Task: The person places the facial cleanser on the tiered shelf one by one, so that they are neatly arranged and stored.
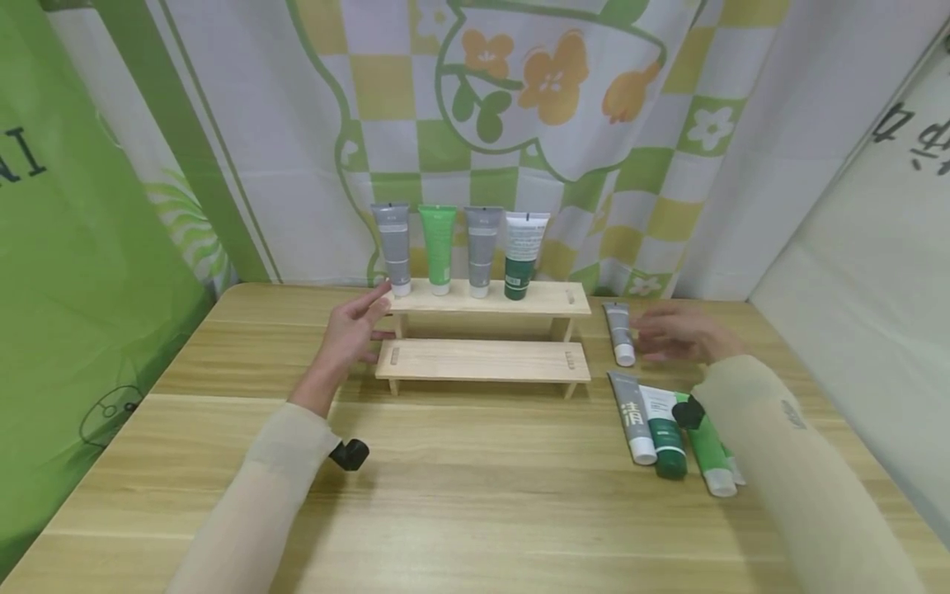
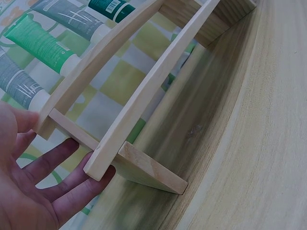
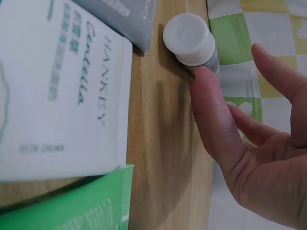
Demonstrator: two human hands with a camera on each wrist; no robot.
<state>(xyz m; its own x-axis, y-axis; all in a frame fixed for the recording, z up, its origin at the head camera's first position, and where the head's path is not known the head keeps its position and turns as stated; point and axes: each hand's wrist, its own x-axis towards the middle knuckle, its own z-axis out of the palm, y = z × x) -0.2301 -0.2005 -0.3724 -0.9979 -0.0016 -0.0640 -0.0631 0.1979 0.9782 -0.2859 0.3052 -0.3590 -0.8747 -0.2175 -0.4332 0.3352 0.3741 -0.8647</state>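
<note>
fingers of the left hand (image 1: 356, 326) show on my feed as spread and only lightly bent, clenched on nothing; they touch the left end of the wooden rack (image 1: 482, 351), thumb at its upper step (image 1: 552, 303) and the other tips lower down. just right of that thumb, on the upper step, i see a slim gray tube (image 1: 393, 247) upright on its cap, then a light green tube (image 1: 439, 249), a second gray tube (image 1: 482, 252) and a white-and-dark-green tube (image 1: 523, 256).

over at the right hand (image 1: 679, 330) the fingers are parted and released. immediately left of their tips is a small gray tube (image 1: 621, 334), white cap towards the wearer; one digit is right at it, but i cannot tell whether skin meets tube. nearer the wearer than those fingers, i have a larger gray tube (image 1: 633, 417), a white-topped tube (image 1: 664, 433) and a bright green tube (image 1: 711, 458) lying side by side on the table (image 1: 475, 495), the last partly behind the right sleeve (image 1: 787, 445).
</note>
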